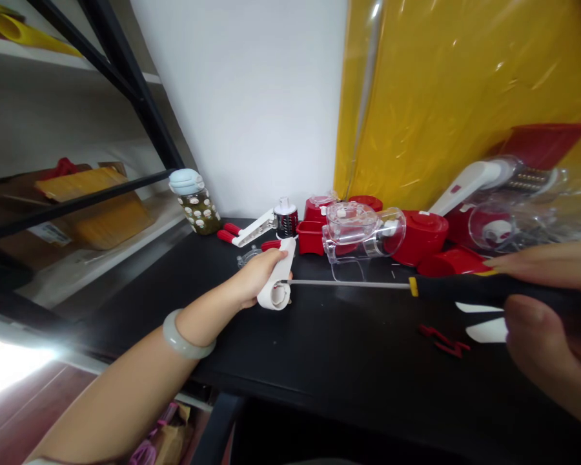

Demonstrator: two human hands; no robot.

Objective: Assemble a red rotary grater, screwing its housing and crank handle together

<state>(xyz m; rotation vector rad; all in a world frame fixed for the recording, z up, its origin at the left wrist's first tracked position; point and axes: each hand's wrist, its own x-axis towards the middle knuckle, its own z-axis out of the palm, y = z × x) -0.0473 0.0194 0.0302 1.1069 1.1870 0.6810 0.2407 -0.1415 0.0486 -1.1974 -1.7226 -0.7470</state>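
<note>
My left hand (257, 276) is closed around a white crank handle (274, 294) with a round hollow end, held just above the black table. In my right hand (545, 323), close to the camera, is a screwdriver (348, 283) with a black and yellow grip. Its long shaft points left, and the tip meets the handle near the round end; whether it touches a screw is too small to tell. Behind my left hand lie a clear plastic ring (248, 256) and another white handle with red grips (252, 230). A drum grater (286, 219) stands beside them.
Clear plastic grater housings (351, 226) and red bases (419, 236) crowd the table's back right. A red plastic piece (445, 341) and white pieces (487, 329) lie under my right hand. A patterned bottle (196, 203) stands at back left, beside a shelf with cardboard boxes (97, 216).
</note>
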